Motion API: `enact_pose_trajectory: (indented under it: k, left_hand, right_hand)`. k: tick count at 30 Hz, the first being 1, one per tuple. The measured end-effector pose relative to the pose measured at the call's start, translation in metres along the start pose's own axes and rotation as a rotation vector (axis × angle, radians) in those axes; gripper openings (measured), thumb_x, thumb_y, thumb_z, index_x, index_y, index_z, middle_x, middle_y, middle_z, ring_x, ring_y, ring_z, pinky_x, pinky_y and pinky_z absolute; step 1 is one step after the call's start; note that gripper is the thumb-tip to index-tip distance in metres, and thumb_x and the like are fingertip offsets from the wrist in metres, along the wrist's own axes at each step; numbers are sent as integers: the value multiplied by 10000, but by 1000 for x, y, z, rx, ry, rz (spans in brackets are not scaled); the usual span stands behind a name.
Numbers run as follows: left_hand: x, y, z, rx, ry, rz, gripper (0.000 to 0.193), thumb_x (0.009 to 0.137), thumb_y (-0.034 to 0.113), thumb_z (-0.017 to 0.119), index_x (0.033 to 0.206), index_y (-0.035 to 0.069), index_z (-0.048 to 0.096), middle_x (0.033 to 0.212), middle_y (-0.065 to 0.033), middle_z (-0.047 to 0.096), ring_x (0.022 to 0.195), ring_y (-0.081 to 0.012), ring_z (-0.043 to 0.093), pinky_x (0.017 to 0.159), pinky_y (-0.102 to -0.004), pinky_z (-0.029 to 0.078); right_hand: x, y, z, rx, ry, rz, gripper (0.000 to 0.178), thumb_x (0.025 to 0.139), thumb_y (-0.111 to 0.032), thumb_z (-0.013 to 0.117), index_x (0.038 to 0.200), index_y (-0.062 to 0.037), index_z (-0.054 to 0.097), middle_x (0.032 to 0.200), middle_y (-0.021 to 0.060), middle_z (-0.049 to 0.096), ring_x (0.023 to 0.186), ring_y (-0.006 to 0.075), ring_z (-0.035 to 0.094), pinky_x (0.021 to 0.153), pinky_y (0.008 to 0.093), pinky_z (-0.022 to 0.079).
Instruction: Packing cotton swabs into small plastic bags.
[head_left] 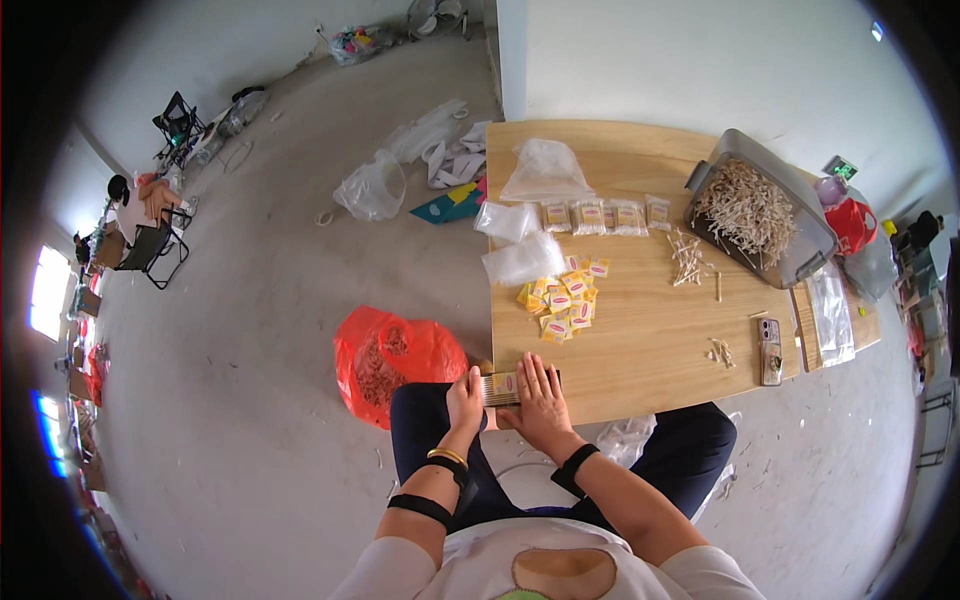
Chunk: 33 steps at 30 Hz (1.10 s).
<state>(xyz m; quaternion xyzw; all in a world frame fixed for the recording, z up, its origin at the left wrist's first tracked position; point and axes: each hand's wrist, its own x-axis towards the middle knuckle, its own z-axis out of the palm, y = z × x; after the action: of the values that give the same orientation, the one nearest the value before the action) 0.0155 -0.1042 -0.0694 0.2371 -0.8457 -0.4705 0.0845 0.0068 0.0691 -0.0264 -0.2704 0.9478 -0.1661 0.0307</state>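
Note:
At the table's front left corner, a small clear packet of cotton swabs with a yellow card (502, 388) lies between my hands. My left hand (463, 403) is closed on its left end. Stretched flat, the fingers of my right hand (541, 402) rest over its right end and partly hide it. Just beyond my hands is a loose heap of yellow and white cards (566, 300). Clear empty bags (523, 260) lie behind the heap. Several filled swab packets (590, 216) form a row farther back.
A tilted grey bin (730, 255) full of cotton swabs stands back right on the wooden table (640, 330). Loose swabs (687, 257) lie beside it, near a phone (769, 352). A red plastic bag (440, 350) sits on the floor left of my knee. A person (140, 208) sits far left.

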Motion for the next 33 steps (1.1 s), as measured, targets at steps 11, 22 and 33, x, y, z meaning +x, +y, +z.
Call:
enact_pose_trajectory:
  k: [11,22,33]
  left_hand:
    - [-2,-17,-1,-353,-131,-201,558,1032,496,542,803,-8,609,635,-135,581,496,-195,549,514,-376,440]
    - [-5,-15,10,-89,108,29,464,1016,421,572,789,16,554,669,-200,546,602,-382,517,570,-430,430]
    - [-8,-17,10,-171,159,69,488,1014,408,590,752,2,523,638,-196,514,551,-311,486,549,-412,406]
  right_hand:
    - [9,29,-7,872,-17,322,231,963,-83,616,1161,17,678,1215,110,662,1005,199,644,911,333,522]
    - [39,35,7,1239,-231,615,228,957,-72,542,960,47,735,892,91,719,808,147,658,710,273,538]
    - [52,23,5,1166,-378,655,260,984,-100,530,1090,18,736,982,75,725,852,127,642,770,258,522]
